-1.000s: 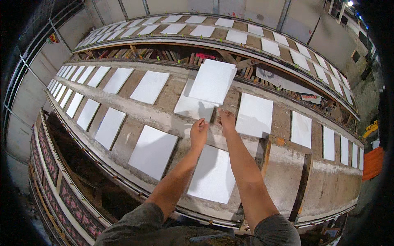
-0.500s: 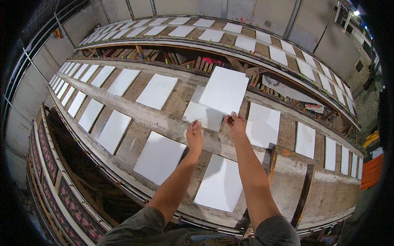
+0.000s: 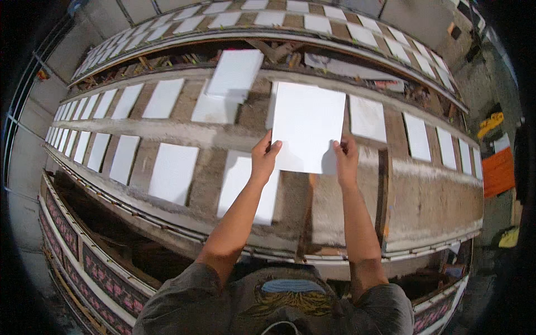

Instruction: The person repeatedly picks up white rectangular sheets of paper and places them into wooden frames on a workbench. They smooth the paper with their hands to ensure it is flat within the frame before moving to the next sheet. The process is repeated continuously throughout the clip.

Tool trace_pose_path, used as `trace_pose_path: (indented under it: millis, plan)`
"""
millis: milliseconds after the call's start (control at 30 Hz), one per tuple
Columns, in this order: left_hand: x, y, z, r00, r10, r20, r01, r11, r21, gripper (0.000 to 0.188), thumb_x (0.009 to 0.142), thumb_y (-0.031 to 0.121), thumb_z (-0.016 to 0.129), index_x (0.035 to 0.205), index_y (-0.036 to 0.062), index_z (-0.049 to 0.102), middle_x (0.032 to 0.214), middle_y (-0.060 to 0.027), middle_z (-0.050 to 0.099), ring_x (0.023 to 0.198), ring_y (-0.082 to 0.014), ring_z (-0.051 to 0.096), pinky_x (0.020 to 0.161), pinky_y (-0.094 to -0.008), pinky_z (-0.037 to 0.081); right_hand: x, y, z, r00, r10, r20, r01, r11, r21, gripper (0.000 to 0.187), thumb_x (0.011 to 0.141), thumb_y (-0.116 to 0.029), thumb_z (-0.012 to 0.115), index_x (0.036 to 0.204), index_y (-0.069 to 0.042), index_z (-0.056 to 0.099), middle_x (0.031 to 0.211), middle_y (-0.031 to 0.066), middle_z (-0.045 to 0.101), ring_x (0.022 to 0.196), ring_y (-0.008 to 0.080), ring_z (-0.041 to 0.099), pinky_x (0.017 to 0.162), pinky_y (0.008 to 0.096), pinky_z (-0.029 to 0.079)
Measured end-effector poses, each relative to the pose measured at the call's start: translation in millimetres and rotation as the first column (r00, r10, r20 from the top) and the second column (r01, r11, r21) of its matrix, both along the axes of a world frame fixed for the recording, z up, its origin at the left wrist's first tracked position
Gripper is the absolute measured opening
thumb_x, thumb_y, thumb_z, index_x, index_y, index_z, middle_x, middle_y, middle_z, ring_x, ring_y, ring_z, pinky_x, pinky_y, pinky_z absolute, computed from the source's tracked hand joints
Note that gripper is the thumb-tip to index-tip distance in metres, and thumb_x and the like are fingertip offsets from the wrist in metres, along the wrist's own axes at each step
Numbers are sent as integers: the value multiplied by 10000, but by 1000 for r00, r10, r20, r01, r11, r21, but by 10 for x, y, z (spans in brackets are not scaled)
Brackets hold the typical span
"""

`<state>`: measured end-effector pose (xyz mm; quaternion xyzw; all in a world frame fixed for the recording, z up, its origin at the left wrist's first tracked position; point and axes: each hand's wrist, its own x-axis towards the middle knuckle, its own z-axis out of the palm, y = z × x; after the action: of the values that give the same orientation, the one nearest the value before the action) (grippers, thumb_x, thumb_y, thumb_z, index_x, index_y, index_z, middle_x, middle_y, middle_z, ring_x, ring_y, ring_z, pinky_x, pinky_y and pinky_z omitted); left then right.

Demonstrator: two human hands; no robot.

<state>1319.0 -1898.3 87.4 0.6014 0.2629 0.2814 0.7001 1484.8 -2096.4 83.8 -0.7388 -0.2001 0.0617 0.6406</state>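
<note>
A: Anything holding other things around the two hands?
B: Well beyond the fingers, a dark shelf space [image 3: 142, 62] under the far bench [image 3: 223, 37] holds slat-like pieces, too blurred to name. Low and leftward, a pale frame [image 3: 89, 252] carries dark panels [image 3: 106, 273] with pink patterns.

A: And edges, room to move?
B: A stack of white sheets [image 3: 237, 70] lies past the left fingers, overlapping a white panel [image 3: 215, 110]. Between that stack and the left fingers there's bare brown surface. Right of the right fingers and nearer the person, the near bench [image 3: 435, 206] has a broad bare stretch beside a dark bar [image 3: 383, 192]. Its near edge runs between the fingers and the person's chest.

A: Now the fingers?
B: The left hand [image 3: 265, 158] pinches the left edge of a white sheet [image 3: 310, 125], thumb on top. The right hand [image 3: 347, 159] has its thumb at the right edge, fingers curled just outside; how far they reach underneath, I can't tell.

A: So where's the sheet?
B: Between both hands, extending away from the fingers, and overlapping another panel [image 3: 271, 107] that peeks out at its left.
</note>
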Motion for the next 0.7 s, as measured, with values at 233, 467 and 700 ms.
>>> trace_pose_path:
  millis: [233, 467, 700]
  plan:
    - [143, -1470, -276, 935, 13, -353, 177, 847, 501, 566, 871, 241, 789, 1348, -19, 630, 1140, -199, 729, 960, -301, 721, 858, -391, 539, 59, -1725, -592, 973, -229, 21, 230, 966, -115, 231, 907, -70, 718, 1118, 23, 699, 1015, 78, 685, 927, 154, 624, 841, 315, 493]
    - [158, -1999, -873, 796, -11, -605, 420, 730, 540, 491, 863, 222, 773, 1291, 4, 670, 1012, -226, 737, 902, -363, 723, 814, -433, 557, -169, -2380, -1146, 939, -313, 145, 345, 860, -376, 325, 824, -149, 811, 1099, 12, 744, 1059, 211, 737, 998, 329, 714, 901, 386, 535]
    - [125, -2211, -1000, 701, -16, -713, 528, 684, 504, 320, 863, 193, 759, 1097, -19, 707, 900, -239, 725, 872, -422, 714, 781, -499, 560, -175, -2537, -1292, 966, -235, 108, 259, 863, -433, 302, 805, -183, 815, 1043, -3, 761, 1016, 249, 731, 949, 385, 714, 860, 409, 546]
